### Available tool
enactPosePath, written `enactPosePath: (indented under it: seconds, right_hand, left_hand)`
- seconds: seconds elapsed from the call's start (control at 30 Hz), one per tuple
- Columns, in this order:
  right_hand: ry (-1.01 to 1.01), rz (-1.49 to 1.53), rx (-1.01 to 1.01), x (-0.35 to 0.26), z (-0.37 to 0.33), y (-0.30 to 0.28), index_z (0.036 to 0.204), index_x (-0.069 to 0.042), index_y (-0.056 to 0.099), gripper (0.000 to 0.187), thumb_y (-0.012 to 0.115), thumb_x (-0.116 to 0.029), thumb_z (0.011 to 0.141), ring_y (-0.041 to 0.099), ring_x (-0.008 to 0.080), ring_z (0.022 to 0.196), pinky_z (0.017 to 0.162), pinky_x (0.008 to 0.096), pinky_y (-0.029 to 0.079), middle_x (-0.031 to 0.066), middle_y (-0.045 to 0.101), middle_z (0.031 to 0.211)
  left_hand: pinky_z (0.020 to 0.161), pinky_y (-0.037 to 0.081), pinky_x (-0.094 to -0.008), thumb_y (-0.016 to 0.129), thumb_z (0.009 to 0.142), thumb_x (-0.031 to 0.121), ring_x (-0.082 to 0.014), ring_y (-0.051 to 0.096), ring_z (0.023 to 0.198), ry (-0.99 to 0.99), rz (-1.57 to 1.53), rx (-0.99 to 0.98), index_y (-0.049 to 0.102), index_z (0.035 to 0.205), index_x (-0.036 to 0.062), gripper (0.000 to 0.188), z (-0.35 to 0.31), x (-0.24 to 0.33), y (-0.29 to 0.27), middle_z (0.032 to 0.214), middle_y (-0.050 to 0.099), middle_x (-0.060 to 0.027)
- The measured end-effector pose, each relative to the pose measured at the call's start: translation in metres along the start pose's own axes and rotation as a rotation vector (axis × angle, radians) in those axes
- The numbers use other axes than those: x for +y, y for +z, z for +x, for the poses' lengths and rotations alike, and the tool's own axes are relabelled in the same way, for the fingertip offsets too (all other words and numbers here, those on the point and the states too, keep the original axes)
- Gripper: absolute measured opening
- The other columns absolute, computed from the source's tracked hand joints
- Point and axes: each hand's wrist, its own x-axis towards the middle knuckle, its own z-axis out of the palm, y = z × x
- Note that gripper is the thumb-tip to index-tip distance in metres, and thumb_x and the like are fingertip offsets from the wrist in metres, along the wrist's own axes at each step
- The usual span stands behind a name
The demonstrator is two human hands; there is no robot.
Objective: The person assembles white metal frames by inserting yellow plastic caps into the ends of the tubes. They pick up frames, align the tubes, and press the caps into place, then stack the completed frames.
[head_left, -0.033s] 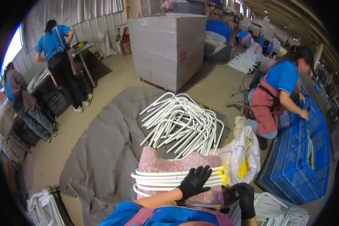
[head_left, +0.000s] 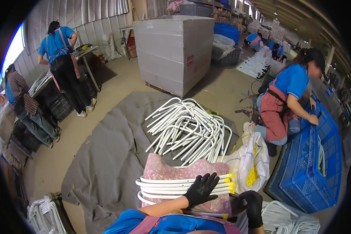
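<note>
Several bent white metal tubes [head_left: 163, 186] lie side by side across my lap, on a pink patterned cloth [head_left: 160, 167]. Yellow caps [head_left: 231, 183] cover their right ends. My left hand [head_left: 202, 189], in a black glove, rests flat on the tubes with its fingers stretched out. Another capped tube [head_left: 210, 214] lies closer to my body. My right hand [head_left: 253, 206], also black-gloved, is just right of the capped ends with its fingers curled in. What it may hold is hidden. Beyond it a white sack [head_left: 261, 156] stands open, with loose yellow caps [head_left: 252, 176] inside.
A pile of bent white tubes [head_left: 191, 128] lies ahead on a grey cloth [head_left: 101, 156]. At right a co-worker [head_left: 288, 97] leans over a blue crate [head_left: 312, 171]. Wrapped tubes [head_left: 280, 218] lie at lower right, others [head_left: 46, 216] at lower left. A large grey box [head_left: 171, 54] stands beyond.
</note>
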Motion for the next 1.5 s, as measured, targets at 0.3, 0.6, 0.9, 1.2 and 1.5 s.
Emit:
enactPosePath:
  seconds: [0.3, 0.6, 0.9, 1.2, 1.5]
  right_hand:
    - [-0.190, 0.201, -0.018, 0.039, 0.009, 0.006, 0.072, 0.002, 0.062, 0.038, 0.055, -0.027, 0.096, 0.059, 0.0137, 0.061, 0.057, 0.0277, 0.047, 0.0083, 0.065, 0.071]
    - [-0.665, 0.391, -0.115, -0.061, -0.006, -0.049, 0.052, -0.005, 0.054, 0.054, 0.056, -0.036, 0.095, 0.052, 0.0199, 0.040, 0.041, 0.0284, 0.040, 0.0108, 0.055, 0.050]
    - [-0.414, 0.202, -0.007, -0.060, -0.020, -0.034, 0.060, 0.001, 0.058, 0.039, 0.058, -0.029, 0.084, 0.053, 0.0185, 0.053, 0.051, 0.0303, 0.040, 0.0141, 0.059, 0.062]
    - [-0.400, -0.020, 0.102, -0.060, -0.039, -0.044, 0.068, 0.003, 0.059, 0.041, 0.054, -0.029, 0.093, 0.060, 0.0242, 0.066, 0.060, 0.0338, 0.046, 0.0157, 0.061, 0.071]
    - [-0.311, 0.379, 0.007, -0.059, -0.071, -0.030, 0.056, -0.005, 0.052, 0.042, 0.056, -0.029, 0.091, 0.048, 0.0213, 0.052, 0.053, 0.0343, 0.035, 0.0132, 0.057, 0.061]
  left_hand:
    - [0.093, 0.042, -0.0500, 0.067, 0.085, 0.050, -0.0401, 0.048, 0.123, 0.001, 0.041, 0.000, 0.044, 0.142, 0.0016, 0.078, -0.002, 0.001, 0.004, 0.146, 0.044, -0.0232]
    - [0.087, 0.044, -0.0486, 0.067, 0.084, 0.051, -0.0387, 0.051, 0.118, 0.015, 0.145, 0.033, 0.043, 0.142, 0.0008, 0.080, 0.003, 0.003, 0.000, 0.142, 0.046, -0.0232]
    - [0.092, 0.040, -0.0579, 0.067, 0.085, 0.038, -0.0425, 0.040, 0.132, 0.192, 0.024, -0.095, 0.057, 0.134, 0.0269, 0.050, -0.004, -0.012, 0.013, 0.151, 0.038, -0.0165]
    - [0.105, 0.012, -0.0774, 0.074, 0.065, 0.067, -0.0532, 0.013, 0.145, 0.259, -0.015, -0.463, 0.061, 0.134, 0.0200, 0.085, -0.010, -0.016, -0.012, 0.158, 0.026, -0.0202]
    - [0.106, -0.003, -0.0777, 0.066, 0.081, 0.050, -0.0502, 0.011, 0.148, 0.177, -0.012, -0.333, 0.064, 0.121, 0.0179, 0.052, -0.023, 0.014, -0.024, 0.160, 0.028, -0.0172]
